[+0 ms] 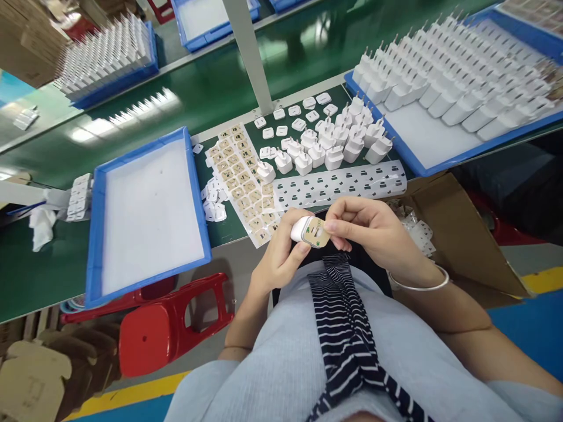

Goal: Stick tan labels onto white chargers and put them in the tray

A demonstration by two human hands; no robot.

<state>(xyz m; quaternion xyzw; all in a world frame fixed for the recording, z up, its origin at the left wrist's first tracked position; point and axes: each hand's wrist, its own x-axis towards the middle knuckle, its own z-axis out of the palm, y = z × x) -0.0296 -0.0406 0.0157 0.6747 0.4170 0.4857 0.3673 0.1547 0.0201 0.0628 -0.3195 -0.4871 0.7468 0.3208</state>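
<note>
My left hand [281,255] holds a white charger plug [301,228] above my lap, its end face turned up. My right hand [367,225] pinches a tan sticker [317,232] flat against that face with thumb and fingertips. Just beyond my hands, on the green bench, lies a tan sticker sheet [240,176] and a white backing sheet [341,183] with dark cut-outs. Several white chargers [328,146] stand in a loose group behind the sheets.
An empty blue-rimmed tray [94,234] sits at the left. A blue tray [416,164] full of white chargers lies at the right. A grey post [250,55] rises from the bench. Red stools [171,325] stand under the bench; an open cardboard box [461,234] is at right.
</note>
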